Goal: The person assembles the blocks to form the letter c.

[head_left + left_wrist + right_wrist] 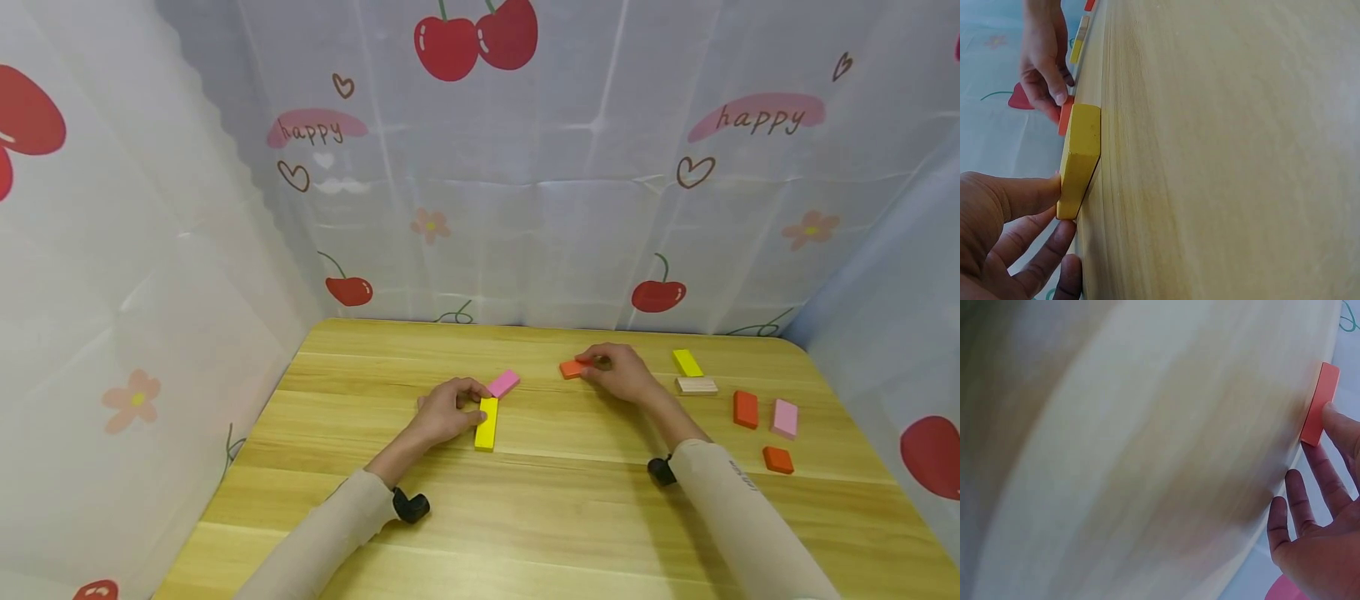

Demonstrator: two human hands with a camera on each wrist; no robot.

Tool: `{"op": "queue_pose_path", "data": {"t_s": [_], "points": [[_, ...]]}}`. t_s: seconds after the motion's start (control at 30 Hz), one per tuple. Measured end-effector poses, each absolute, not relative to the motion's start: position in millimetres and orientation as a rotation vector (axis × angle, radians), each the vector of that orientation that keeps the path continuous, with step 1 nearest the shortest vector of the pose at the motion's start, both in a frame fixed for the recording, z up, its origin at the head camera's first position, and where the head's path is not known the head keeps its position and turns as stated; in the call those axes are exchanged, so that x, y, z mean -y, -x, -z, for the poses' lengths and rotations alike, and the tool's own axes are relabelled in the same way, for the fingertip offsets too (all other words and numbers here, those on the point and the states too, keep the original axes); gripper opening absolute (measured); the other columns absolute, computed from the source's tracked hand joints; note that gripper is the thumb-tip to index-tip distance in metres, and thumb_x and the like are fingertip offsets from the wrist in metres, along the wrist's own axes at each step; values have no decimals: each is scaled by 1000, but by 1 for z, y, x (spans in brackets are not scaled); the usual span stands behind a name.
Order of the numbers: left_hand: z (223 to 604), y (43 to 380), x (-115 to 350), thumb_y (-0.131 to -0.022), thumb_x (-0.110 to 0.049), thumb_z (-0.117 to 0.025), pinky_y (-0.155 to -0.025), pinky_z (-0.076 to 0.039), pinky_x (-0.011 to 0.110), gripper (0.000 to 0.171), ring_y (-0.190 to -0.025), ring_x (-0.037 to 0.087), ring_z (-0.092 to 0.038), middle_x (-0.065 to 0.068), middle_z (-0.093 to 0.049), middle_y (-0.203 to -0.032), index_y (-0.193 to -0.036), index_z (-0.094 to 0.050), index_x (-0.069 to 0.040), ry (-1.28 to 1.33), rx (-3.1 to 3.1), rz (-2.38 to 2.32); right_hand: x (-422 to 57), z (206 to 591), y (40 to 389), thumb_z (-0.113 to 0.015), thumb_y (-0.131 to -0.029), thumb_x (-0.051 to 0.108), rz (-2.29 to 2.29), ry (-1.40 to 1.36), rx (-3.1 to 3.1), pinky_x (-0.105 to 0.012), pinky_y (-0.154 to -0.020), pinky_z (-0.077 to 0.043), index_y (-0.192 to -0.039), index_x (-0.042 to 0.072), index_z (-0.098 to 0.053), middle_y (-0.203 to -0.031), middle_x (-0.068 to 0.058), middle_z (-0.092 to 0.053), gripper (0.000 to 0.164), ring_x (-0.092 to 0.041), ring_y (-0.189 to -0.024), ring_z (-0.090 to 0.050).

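In the head view, my left hand (447, 412) pinches a yellow block (487, 425) between thumb and fingers, and the block lies lengthwise on the wooden table. A pink block (504, 384) lies at an angle just past the yellow block's far end. Farther right, my right hand (621, 375) holds one end of an orange block (571, 369) low at the tabletop. From the right wrist, the thumb rests on the orange block's (1321, 405) upper face, with a fingertip at its near end. The left wrist view shows thumb and fingers at the yellow block's (1082, 147) near end.
Toward the table's (570, 517) right side lie another yellow block (687, 362), a plain wood block (697, 386), a red block (746, 410), a second pink block (784, 418) and a small orange block (778, 460). A cherry-printed curtain (510, 250) hangs behind the far edge.
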State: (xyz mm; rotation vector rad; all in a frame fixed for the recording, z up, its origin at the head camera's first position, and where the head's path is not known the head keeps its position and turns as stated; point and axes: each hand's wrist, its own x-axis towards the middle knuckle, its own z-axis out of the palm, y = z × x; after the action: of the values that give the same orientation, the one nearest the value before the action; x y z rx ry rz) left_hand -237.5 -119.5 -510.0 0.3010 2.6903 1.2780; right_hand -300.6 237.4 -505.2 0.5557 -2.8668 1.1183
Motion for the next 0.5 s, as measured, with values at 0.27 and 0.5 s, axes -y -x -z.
{"op": "queue_pose_path", "data": {"t_s": [0.27, 0.5], "points": [[511, 238, 120, -95, -21, -83, -96, -24, 53, 22, -100, 20, -59, -6, -74, -114, -114, -78, -29, -299, -2690, -1276, -231, 503, 302, -74, -100, 8, -1088, -577, 2885, -63, -112, -49, -125, 2, -78, -130, -22, -76, 26, -45, -126, -65], [508, 237, 120, -95, -20, -83, -96, -23, 53, 22, -101, 21, -59, -5, -74, -114, -115, -78, -26, -298, -2679, -1288, -226, 506, 305, -75, -100, 7, -1076, -611, 2868, -61, -110, -51, -121, 2, -78, -126, -21, -77, 22, -43, -123, -66]]}}
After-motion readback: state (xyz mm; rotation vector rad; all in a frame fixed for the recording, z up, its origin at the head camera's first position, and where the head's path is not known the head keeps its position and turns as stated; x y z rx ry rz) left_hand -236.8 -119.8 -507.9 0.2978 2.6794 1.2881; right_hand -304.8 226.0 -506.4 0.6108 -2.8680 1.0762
